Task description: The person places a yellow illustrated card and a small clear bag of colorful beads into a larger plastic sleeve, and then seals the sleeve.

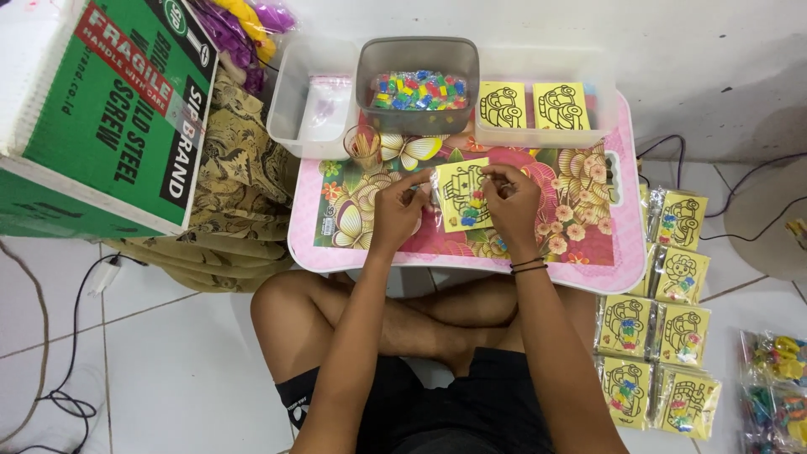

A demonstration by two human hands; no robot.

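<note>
Fingers (418, 182) of both the left hand (397, 210) and right hand (510, 202) pinch the yellow card packet (463, 195) above the table (471, 261) middle, where a loose grip could, I judge, spill its small coloured pieces toward the front edge.

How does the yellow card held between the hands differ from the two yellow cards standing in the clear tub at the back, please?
The held card sits inside a clear bag with small coloured pieces; the tub cards look bare. The held card lies nearly flat over the flowered tray, pinched by the left hand and right hand; the tub cards lean upright, untouched. Both kinds are yellow with a black outline drawing.
</note>
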